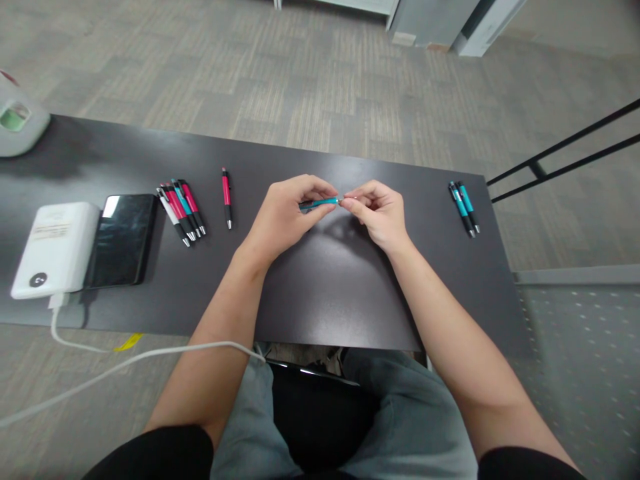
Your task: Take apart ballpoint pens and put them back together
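Above the middle of the desk, my left hand point(280, 217) is closed around a teal pen point(326, 202), which lies level between thumb and fingers. The fingers of my right hand point(384, 217) pinch together at the pen's right end, where a small part meets the barrel. That part is mostly hidden by the fingertips, so its kind cannot be made out. Left of my hands lies a single red pen point(227, 200). Farther left is a bunch of several pens point(184, 212), red, teal and white. To the right, two teal pens point(465, 208) lie side by side.
On the desk point(330, 293), a white power bank point(57, 250) and a black phone point(123, 240) lie at the left. A white cable point(150, 357) crosses over my left forearm. A pale rounded object point(23, 120) stands at the far left corner. Black metal bars point(560, 147) are beyond the right edge.
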Motion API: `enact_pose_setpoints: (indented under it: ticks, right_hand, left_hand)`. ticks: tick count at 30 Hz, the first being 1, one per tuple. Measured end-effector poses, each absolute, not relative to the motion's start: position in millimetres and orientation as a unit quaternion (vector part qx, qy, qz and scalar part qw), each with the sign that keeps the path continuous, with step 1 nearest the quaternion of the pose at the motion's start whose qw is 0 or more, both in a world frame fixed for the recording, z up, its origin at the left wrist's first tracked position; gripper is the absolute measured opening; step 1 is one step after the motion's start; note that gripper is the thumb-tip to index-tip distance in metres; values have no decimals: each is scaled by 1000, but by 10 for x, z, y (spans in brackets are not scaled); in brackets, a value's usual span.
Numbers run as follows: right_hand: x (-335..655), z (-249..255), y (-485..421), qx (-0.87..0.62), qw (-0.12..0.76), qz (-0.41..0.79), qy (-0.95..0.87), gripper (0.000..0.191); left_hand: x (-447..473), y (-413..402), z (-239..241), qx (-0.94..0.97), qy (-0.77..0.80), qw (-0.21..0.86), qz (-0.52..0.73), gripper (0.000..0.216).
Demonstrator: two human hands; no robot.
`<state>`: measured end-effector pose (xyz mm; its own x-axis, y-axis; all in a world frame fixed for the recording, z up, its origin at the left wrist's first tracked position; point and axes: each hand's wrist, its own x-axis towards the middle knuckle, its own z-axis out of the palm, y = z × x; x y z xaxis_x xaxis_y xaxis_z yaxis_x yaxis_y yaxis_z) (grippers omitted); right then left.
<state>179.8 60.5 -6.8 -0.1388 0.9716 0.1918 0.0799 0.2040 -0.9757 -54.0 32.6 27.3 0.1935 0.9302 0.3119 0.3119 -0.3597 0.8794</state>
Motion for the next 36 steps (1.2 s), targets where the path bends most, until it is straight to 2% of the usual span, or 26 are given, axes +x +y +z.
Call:
enact_pose_setpoints:
  ticks: [11,16,21,23,27,31,36]
  right_hand:
    - [1820,-145,612,-415,452,443,-653,66]
    - [1814,-129,477,-420,324,317,-786,49]
    - [1664,-47,325,-447,211,211,-843,61]
    - [1619,-34,304,-452,195,192,-849,57]
    - [1627,-73,329,-435,220,222,-845,42]
    - [1691,-146,407,-422,297,345,-784,37]
    - [1806,-158,580,-444,435,419,-662,56]
  left_hand:
    - [-652,349,308,709,477,267,446,19]
    - [-875,357,352,681,510,263,454,29]
    - [-973,347,392,678,523,273,439,24]
    - [-982,350,386,678,526,276,433,24]
    - [-972,373,329,667,531,288,437,27]
    - [-923,391,274,665,515,310,444,27]
    - [-839,376,277,678,490,323,441,23]
